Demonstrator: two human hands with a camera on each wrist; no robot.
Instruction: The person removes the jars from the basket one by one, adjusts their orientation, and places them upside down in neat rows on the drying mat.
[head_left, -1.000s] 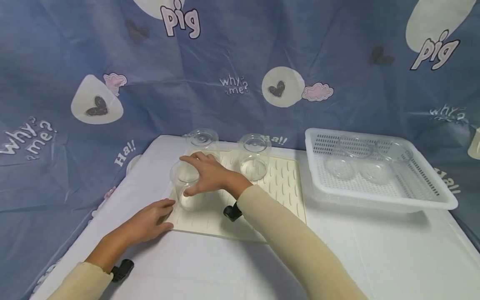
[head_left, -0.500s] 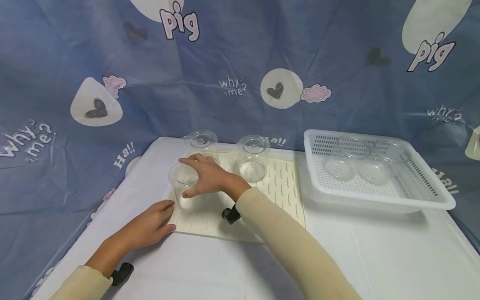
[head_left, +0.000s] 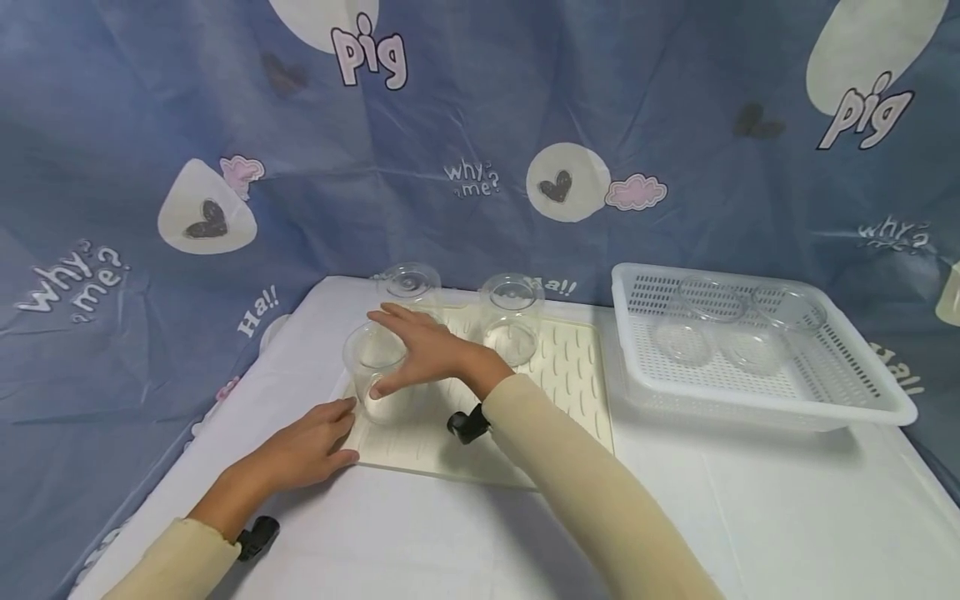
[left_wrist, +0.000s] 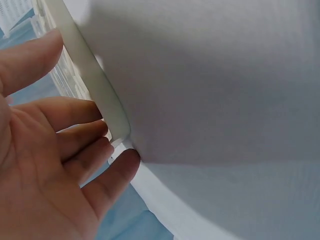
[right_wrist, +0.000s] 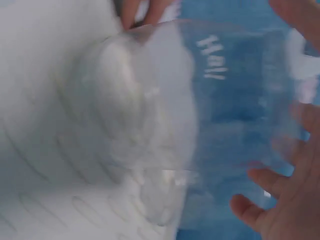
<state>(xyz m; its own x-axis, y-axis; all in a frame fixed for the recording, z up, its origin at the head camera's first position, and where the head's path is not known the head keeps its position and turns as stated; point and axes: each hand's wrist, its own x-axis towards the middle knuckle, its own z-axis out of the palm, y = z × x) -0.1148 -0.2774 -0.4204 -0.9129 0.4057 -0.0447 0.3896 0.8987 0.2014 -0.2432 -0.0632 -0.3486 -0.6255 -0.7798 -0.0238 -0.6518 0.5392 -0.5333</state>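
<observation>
My right hand (head_left: 427,350) is spread around a clear plastic cup (head_left: 369,367), its thumb on the near side and its fingers over the far side. In the right wrist view the cup (right_wrist: 225,100) stands on the mat, thumb and fingertips near its upper end. A cream ridged mat (head_left: 570,375) lies under it. My left hand (head_left: 307,446) rests at the mat's near left corner, fingertips touching its edge, loosely bent. Behind the right hand stands another clear cup (head_left: 408,287), partly hidden. A third cup (head_left: 512,317) stands to its right. Both show ringed tops.
A white perforated plastic basket (head_left: 765,400) stands to the right on the white-covered table (head_left: 750,508). Inside it are clear cups (head_left: 712,300). A blue printed cloth (head_left: 450,108) hangs behind the table.
The whole head view has shifted slightly. Both hands keep nearly the same places at the cup and the mat's corner; the left thumb has moved slightly along the mat's front edge.
</observation>
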